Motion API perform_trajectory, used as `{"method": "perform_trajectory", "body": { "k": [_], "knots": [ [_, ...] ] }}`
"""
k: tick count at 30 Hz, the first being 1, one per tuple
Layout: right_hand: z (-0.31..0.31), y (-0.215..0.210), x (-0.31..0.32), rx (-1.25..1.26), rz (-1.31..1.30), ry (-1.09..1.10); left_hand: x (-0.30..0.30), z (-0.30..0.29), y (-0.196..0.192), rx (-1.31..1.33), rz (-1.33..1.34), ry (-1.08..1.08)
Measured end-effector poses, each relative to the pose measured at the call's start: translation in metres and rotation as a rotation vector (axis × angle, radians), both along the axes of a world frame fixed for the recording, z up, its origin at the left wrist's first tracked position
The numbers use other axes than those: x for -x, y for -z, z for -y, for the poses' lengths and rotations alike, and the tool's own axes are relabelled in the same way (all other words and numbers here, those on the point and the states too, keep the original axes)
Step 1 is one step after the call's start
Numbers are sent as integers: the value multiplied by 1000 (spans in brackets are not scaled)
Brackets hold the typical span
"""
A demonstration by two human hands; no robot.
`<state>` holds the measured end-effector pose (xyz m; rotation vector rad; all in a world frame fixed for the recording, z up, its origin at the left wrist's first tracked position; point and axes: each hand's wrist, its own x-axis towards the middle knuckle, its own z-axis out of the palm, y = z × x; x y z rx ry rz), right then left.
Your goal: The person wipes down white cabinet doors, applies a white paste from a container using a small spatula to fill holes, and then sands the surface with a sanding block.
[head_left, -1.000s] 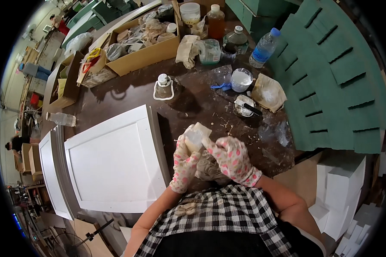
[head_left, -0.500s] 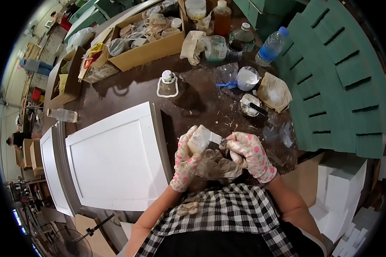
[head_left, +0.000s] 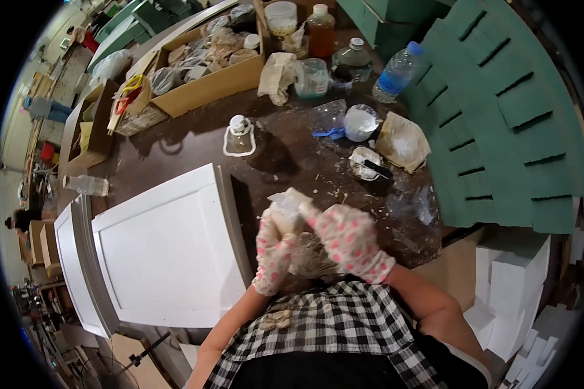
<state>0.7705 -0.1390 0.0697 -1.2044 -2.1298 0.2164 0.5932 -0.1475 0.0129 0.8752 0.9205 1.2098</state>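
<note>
Both my hands wear white gloves with pink dots and meet over the front edge of a dark brown worktable (head_left: 292, 162). My left hand (head_left: 272, 249) grips a small pale block (head_left: 285, 207) from below. My right hand (head_left: 344, 236) closes over the same block from the right, fingers on its top. Under the hands lies a crumpled pale rag or sheet (head_left: 311, 259). A white framed door panel (head_left: 169, 253) lies flat just left of my hands.
A second white panel (head_left: 68, 259) lies further left. Behind are a small jar (head_left: 240, 133), a round white tub (head_left: 360, 122), a dish with a brush (head_left: 365, 165), bottles (head_left: 396, 71) and cardboard boxes (head_left: 201, 71). Green foam slabs (head_left: 499, 110) and white foam blocks (head_left: 512, 285) stand at right.
My right hand has moved back from the right onto the pale block, closing against the left hand. The view has shifted slightly.
</note>
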Motion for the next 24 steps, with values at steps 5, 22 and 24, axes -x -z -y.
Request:
{"method": "perform_trajectory", "body": {
  "k": [5,22,24],
  "knots": [
    [-6,12,-44,-118,38,105,12,-10,-13,121,-82,-96],
    [-145,10,-124,381,-39,567,4,-5,-10,-16,-273,40],
    [-145,16,-126,388,-85,543,1,-5,-14,-6,-279,55]
  ]
}}
